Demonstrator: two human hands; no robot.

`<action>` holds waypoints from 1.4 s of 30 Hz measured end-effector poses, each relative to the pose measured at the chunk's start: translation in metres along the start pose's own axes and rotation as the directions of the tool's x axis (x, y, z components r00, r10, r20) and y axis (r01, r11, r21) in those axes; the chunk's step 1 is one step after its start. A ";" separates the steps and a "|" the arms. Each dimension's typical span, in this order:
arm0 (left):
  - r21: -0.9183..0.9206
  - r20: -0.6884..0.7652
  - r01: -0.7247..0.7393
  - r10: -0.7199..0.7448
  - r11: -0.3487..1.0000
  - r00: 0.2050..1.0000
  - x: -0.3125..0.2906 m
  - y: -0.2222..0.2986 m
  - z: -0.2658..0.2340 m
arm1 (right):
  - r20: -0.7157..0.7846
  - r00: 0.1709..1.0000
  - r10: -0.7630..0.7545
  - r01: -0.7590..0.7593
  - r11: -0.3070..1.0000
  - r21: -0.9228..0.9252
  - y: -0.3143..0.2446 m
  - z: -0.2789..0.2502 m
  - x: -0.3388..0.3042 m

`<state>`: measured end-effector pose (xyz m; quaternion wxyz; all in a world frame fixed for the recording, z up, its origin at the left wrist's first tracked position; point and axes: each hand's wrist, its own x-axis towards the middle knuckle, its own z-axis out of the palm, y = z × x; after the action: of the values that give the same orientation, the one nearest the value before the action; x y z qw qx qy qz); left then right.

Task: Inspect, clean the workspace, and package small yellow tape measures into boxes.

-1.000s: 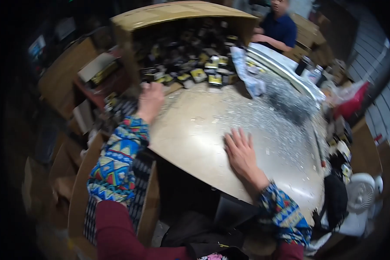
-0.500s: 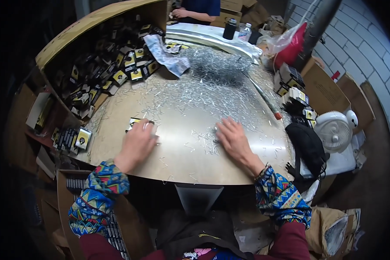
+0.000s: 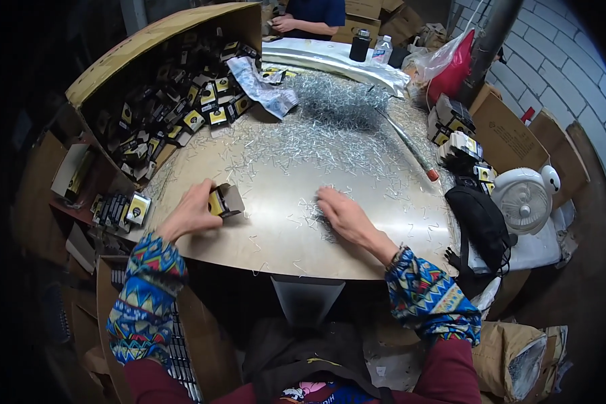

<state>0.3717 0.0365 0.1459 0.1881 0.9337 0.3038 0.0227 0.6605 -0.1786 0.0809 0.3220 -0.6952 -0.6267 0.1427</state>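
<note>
A small black and yellow cardboard box (image 3: 230, 200) is gripped between the thumb and fingers of my left hand (image 3: 191, 210), at the left of the metal tabletop (image 3: 276, 244). Its flap stands open toward the right. My right hand (image 3: 349, 215) lies low over the tabletop, its fingers stretched out and close together, slightly blurred. Against and beneath those fingers is a small cluster of thin bent metal wire pieces (image 3: 307, 218). What lies under the palm is hidden. Farther back, a large heap of the same wire pieces (image 3: 343, 102) spreads over the table.
A big carton (image 3: 161, 34) full of small boxes lies on its side at the far left. Closed boxes (image 3: 120, 211) stand near my left arm. On the right are a stick (image 3: 411, 149), a black bag (image 3: 479, 222) and a white fan (image 3: 524, 203). Another person (image 3: 310, 20) works beyond the table.
My left hand has lifted and tilted the small box, whose open flap now shows. My right hand has slid a little left, its fingers closer together at the wire pieces.
</note>
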 end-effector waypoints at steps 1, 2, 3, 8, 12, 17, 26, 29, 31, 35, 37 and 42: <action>-0.245 0.010 0.099 -0.099 0.964 0.995 -0.015 0.010 -0.001 | 0.011 1.000 0.005 -0.005 1.000 0.007 0.001 0.000 -0.005; -0.425 0.081 0.209 -0.193 0.881 0.978 -0.030 0.024 -0.003 | -0.035 0.997 -0.066 0.062 0.993 -0.104 0.003 0.001 -0.009; -0.593 0.091 0.221 -0.207 0.774 0.974 -0.047 0.028 0.006 | -0.070 0.987 -0.145 0.127 0.968 -0.215 0.003 0.003 -0.013; -0.968 0.234 0.201 -0.244 -0.153 0.941 -0.133 0.048 0.075 | -0.093 0.994 0.059 -0.039 0.977 0.209 0.011 -0.002 -0.015; -0.878 0.471 0.406 -0.311 -0.254 0.825 -0.180 0.058 0.164 | -0.031 0.994 -0.106 0.098 0.979 -0.181 -0.036 0.023 -0.003; -0.782 0.557 0.596 -0.226 0.183 0.799 -0.188 0.100 0.227 | -0.037 0.992 -0.122 0.107 0.955 -0.277 -0.083 0.065 -0.032; -0.771 0.596 0.498 -0.173 -0.397 0.784 -0.193 0.143 0.239 | 0.074 0.997 -0.023 0.044 0.954 -0.297 -0.133 0.053 -0.103; -0.813 0.557 0.486 -0.184 -0.321 0.810 -0.193 0.150 0.237 | 0.119 0.993 0.001 0.005 0.999 -0.046 -0.143 0.026 -0.111; -0.870 0.488 0.466 -0.157 -0.160 0.858 -0.198 0.148 0.238 | 0.137 0.989 0.064 -0.087 0.982 0.169 -0.142 0.012 -0.111; -0.870 0.379 0.432 -0.238 0.238 0.894 -0.200 0.154 0.239 | 0.147 0.988 0.046 -0.080 0.970 0.230 -0.129 0.021 -0.118; -0.858 0.365 0.429 -0.254 0.281 0.896 -0.194 0.163 0.230 | 0.127 0.990 -0.061 0.053 0.997 0.062 -0.119 0.041 -0.129; -0.804 0.231 0.369 -0.328 0.466 0.916 -0.202 0.157 0.251 | 0.401 0.902 -0.163 0.182 0.983 -0.009 -0.123 0.085 -0.172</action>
<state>0.3346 -0.2816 -0.0151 0.6157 0.6482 0.4354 0.1053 0.4837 -0.3205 0.0582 0.1829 -0.6008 -0.7411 0.2376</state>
